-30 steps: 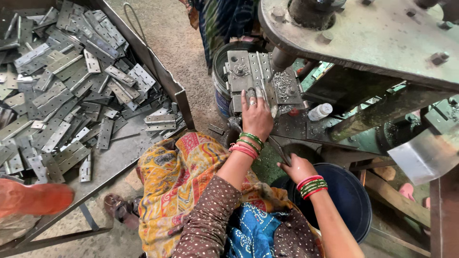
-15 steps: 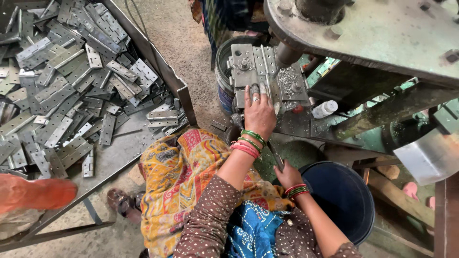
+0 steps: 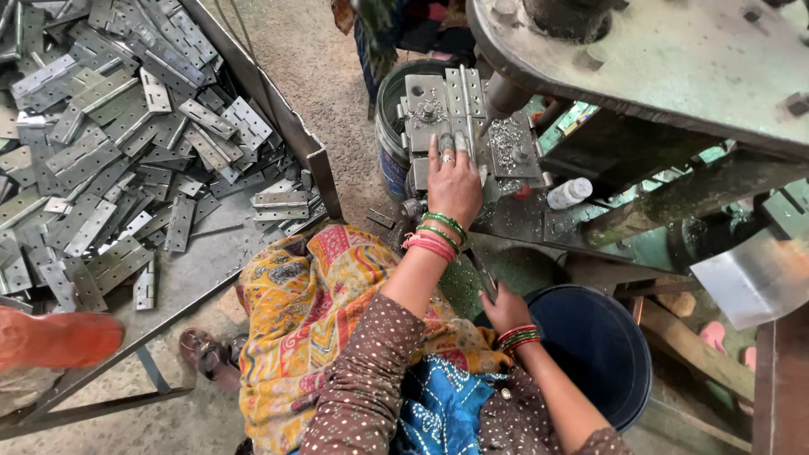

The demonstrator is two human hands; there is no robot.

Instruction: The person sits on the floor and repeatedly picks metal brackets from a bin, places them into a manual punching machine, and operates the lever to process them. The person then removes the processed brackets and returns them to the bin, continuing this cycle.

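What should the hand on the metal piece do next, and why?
Probably slide the hinge square on the machine's block and then lift clear. The left hand lies flat on the hinge with fingers spread, under the heavy press. The right hand waits low by the blue bucket.

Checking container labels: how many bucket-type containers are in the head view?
2. A dark blue bucket sits low right, beside the right hand. A grey drum stands under the die plate where the left hand rests. Others may be hidden behind the machine.
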